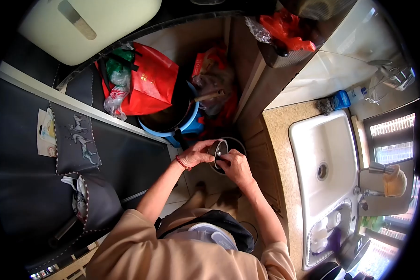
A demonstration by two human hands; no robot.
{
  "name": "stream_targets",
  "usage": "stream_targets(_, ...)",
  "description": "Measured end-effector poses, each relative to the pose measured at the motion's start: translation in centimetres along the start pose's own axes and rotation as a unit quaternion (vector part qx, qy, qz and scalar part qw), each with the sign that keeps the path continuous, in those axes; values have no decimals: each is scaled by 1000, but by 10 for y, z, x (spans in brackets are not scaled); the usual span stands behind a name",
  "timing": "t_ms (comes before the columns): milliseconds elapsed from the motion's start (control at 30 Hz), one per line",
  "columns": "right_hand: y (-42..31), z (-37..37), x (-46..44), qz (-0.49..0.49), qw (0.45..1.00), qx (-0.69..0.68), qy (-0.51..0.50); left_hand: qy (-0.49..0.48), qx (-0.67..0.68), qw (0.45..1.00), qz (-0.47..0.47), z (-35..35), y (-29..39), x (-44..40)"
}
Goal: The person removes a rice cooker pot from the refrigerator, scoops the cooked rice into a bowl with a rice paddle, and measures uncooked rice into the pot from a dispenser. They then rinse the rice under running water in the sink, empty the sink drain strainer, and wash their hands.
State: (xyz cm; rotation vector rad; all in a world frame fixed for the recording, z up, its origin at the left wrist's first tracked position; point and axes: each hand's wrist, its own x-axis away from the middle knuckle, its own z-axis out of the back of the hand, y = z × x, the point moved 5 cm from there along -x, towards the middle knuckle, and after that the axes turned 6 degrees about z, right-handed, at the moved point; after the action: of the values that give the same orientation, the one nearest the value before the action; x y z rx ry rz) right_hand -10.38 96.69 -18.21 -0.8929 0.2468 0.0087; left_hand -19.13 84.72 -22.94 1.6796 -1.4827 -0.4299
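A small round lid-like object with a metal rim (218,148) is held between my two hands, over a dark round bin (235,143). My left hand (200,154), with a red bead bracelet at the wrist, grips its left edge. At its lower right, the bent fingers of my right hand (235,167) press against its face. Whether the object is a lid or a shallow container, I cannot tell. Just up and left of the hands sits a blue bucket (191,125) with a dark pan inside.
A red bag (154,79) lies above the bucket in the open cabinet. On the right are a white sink (319,140), a stone counter edge (277,135) and a blue bottle (341,99). A dark panel with pockets (126,154) stands left.
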Motion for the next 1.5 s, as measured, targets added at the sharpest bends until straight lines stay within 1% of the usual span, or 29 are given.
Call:
stream_targets(33, 3, -2, 0, -13, 1000, 19, -10, -1, -38, 999, -3, -5, 3, -3)
stream_targets(67, 7, -5, 0, -26, 999, 37, -19, -3, -39, 999, -1, -9, 4, -3)
stream_targets(133, 17, -12, 0, -30, 999, 44, 2, 12, -107, 994, 7, -16, 7, -3)
stream_targets(233, 17, -15, 0, -26, 997, 71, 13, 16, -110, 993, 33, -16, 6, -3)
stream_targets(267, 15, -13, 2, -38, 995, 90, 15, 19, -116, 992, 42, -15, 4, -4)
stream_targets(333, 16, -12, 6, -51, 993, 108, 18, 37, -127, 991, 32, -10, 5, -3)
stream_targets(400, 31, -13, 17, -78, 988, 117, 57, 56, -137, 989, 21, -3, 5, 0)
stream_targets(433, 43, -16, 22, -100, 988, 109, 34, 57, -115, 992, 3, 1, 5, 2)
stream_targets(467, 53, -18, 26, -101, 988, 108, 35, 58, -92, 994, -15, 4, 6, 3)
stream_targets(533, 58, -19, 30, -41, 995, 84, 37, 43, -71, 996, -22, 8, 5, 6)
stream_targets(600, 55, -13, 31, -39, 995, 82, 33, 9, 14, 1000, 1, 8, 2, 9)
stream_targets(667, 30, 9, 24, -55, 993, 55, 94, -2, 35, 999, -1, 2, 2, 7)
stream_targets(700, 18, 17, 21, -57, 992, 56, 99, -11, 52, 999, -6, -1, 2, 5)
stream_targets(767, -2, 37, 18, -58, 987, 30, 148, -25, 70, 997, -5, -13, 5, -2)
stream_targets(800, -11, 45, 17, -23, 986, 19, 167, -29, 66, 997, -3, -21, 8, -7)
stream_targets(867, -23, 57, 15, -46, 992, -11, 119, -40, 65, 997, 8, -36, 5, -22)
stream_targets(900, -24, 64, 16, -44, 992, -5, 114, -57, 59, 997, 2, -50, 9, -30)
stream_targets(933, -21, 70, 20, -22, 991, -29, 131, -77, 53, 996, -1, -67, 14, -40)
stream_targets(1033, -17, 115, 38, -17, 981, 12, 194, -133, 15, 991, -4, -102, 13, -82)
stream_targets(1067, -14, 133, 46, -29, 977, 40, 207, -156, 9, 988, 1, -123, 18, -94)
stream_targets(1133, 2, 174, 66, -49, 960, 66, 267, -187, 3, 982, -9, -160, 17, -130)
stream_targets(1167, 9, 199, 77, -60, 949, 66, 301, -164, -23, 986, -4, -173, 13, -151)
stream_targets(1200, 29, 220, 91, -109, 941, 58, 316, -139, -50, 989, -2, -185, 10, -171)
stream_targets(1267, 73, 260, 121, -159, 918, 112, 345, -57, -118, 991, -13, -194, -11, -216)
stream_targets(1333, 139, 293, 158, -202, 894, 162, 366, -26, -252, 964, -78, -206, -39, -262)
stream_targets(1367, 173, 305, 176, -211, 884, 216, 358, 4, -386, 914, -122, -215, -44, -278)
stream_targets(1400, 208, 315, 194, -219, 871, 268, 348, 17, -512, 843, -163, -225, -48, -291)
stream_targets(1467, 278, 325, 231, -253, 841, 314, 361, 21, -606, 761, -231, -226, -74, -311)
stream_targets(1500, 306, 328, 246, -286, 831, 320, 354, 20, -675, 713, -189, -228, -84, -315)
